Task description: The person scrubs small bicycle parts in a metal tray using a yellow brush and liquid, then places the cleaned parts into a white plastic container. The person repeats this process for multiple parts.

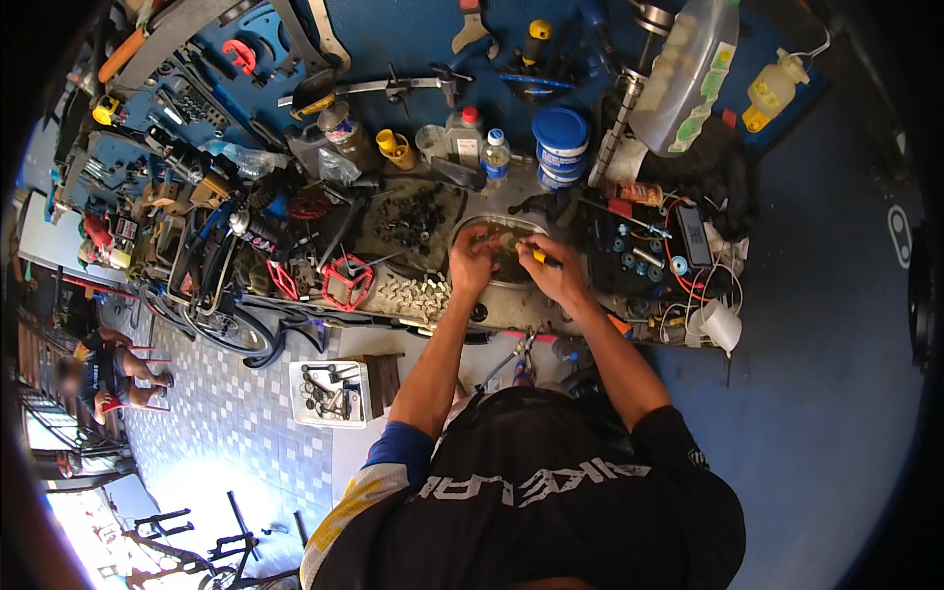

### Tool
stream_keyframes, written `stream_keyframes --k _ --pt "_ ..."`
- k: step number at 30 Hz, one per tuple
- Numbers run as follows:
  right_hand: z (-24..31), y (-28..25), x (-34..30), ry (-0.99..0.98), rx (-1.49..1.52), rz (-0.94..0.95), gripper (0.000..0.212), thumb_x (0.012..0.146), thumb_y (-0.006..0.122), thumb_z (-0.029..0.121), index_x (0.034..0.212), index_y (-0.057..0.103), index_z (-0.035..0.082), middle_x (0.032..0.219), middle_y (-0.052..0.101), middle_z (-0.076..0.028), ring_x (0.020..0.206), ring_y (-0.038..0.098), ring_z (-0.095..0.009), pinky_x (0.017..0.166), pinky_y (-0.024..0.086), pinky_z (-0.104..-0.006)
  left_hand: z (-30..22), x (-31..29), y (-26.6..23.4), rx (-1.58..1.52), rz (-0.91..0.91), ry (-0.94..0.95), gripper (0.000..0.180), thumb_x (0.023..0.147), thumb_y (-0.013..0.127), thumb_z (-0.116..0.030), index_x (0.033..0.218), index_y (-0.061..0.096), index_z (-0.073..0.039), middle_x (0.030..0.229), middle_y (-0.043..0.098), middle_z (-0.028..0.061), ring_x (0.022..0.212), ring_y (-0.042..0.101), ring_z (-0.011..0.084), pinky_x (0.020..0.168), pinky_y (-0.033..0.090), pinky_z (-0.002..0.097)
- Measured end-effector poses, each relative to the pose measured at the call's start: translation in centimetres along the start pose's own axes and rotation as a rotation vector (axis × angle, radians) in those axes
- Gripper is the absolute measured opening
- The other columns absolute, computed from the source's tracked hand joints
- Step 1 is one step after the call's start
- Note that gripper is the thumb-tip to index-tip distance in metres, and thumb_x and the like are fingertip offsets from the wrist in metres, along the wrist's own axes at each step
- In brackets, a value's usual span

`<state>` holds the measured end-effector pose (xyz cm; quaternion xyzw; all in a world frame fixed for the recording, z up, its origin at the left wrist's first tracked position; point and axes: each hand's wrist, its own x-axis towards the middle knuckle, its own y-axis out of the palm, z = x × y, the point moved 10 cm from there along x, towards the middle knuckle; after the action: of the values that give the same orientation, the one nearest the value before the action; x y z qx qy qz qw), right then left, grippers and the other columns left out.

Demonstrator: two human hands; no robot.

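Workshop: blue wall panel [383, 49] hung with tools, cluttered tabletop [509, 303] below it. Yellow-and-black tool [539, 256] over the near part of a metal basin [503, 217], in the right hand [557, 273]; grip clenched round its handle. Left hand [474, 261] at the basin's left side, fingers curled inward; cannot tell whether that grip pinches a small piece. Just left of the basin, a heap of small pale parts [418, 295]; dark small parts [408, 218] spread behind it. Farther left, a red pedal [347, 282]. Behind the basin, a clear bottle [495, 162] with a blue cap, and beside it a white tub [560, 157] with a blue lid. Right side: phone [694, 236], dark screen; white cup [723, 324] tilted at the tabletop's corner. Down on the left, a white tray [297, 393] of dark and metal parts; beyond, a bicycle wheel [231, 339] over tiled floor [246, 413]. Far left, a seated person [113, 369].
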<state>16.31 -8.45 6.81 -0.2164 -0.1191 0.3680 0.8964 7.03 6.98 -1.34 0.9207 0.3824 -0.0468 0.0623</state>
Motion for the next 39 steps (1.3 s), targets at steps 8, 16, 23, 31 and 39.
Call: stream_keyframes --k 8,16,23,31,39 --pt "2.4 -1.8 -3.0 -0.256 -0.048 0.085 0.025 0.088 0.076 0.018 0.108 0.074 0.005 0.1 0.076 -0.013 0.086 0.071 -0.025 0.078 0.055 -0.0348 1.7 -2.7 0.2 -0.101 0.072 -0.239 0.023 0.092 0.061 0.0 0.112 0.058 0.01 0.101 0.071 0.019 0.087 0.073 0.0257 0.072 0.064 0.0347" --pt "4.5 -1.4 -2.4 -0.238 -0.052 0.168 0.025 0.088 0.076 0.016 0.11 0.075 0.005 0.102 0.077 -0.012 0.087 0.072 -0.021 0.079 0.056 -0.0326 2.0 -1.3 0.6 -0.153 0.197 -0.239 0.021 0.096 0.057 0.002 0.114 0.061 0.01 0.098 0.071 0.0188 0.082 0.074 0.0257 0.069 0.063 0.0326" --pt "4.5 -1.1 -1.9 -0.371 -0.058 0.148 0.026 0.087 0.076 0.021 0.107 0.074 0.005 0.094 0.074 -0.014 0.084 0.07 -0.028 0.075 0.054 -0.0368 1.7 -0.3 0.1 -0.078 0.191 -0.232 0.019 0.096 0.056 0.002 0.112 0.064 0.008 0.098 0.072 0.0163 0.082 0.073 0.0244 0.068 0.063 0.0321" --pt "2.8 -1.3 -1.3 -0.245 -0.017 0.197 0.026 0.088 0.075 0.022 0.109 0.074 0.006 0.093 0.074 -0.014 0.082 0.07 -0.028 0.074 0.053 -0.0367 2.5 -0.7 0.8 -0.052 0.256 -0.254 0.019 0.1 0.059 -0.004 0.115 0.064 0.006 0.102 0.072 0.0148 0.081 0.072 0.02 0.069 0.063 0.0328" --pt "0.2 -1.5 -2.5 -0.35 -0.605 0.118 0.027 0.087 0.074 0.032 0.104 0.072 0.011 0.093 0.075 -0.011 0.088 0.069 -0.032 0.086 0.054 -0.0386 1.4 -1.1 0.9 -0.257 0.194 -0.261 0.026 0.098 0.061 0.0 0.123 0.063 0.006 0.108 0.071 0.0126 0.087 0.071 0.0179 0.077 0.063 0.0312"
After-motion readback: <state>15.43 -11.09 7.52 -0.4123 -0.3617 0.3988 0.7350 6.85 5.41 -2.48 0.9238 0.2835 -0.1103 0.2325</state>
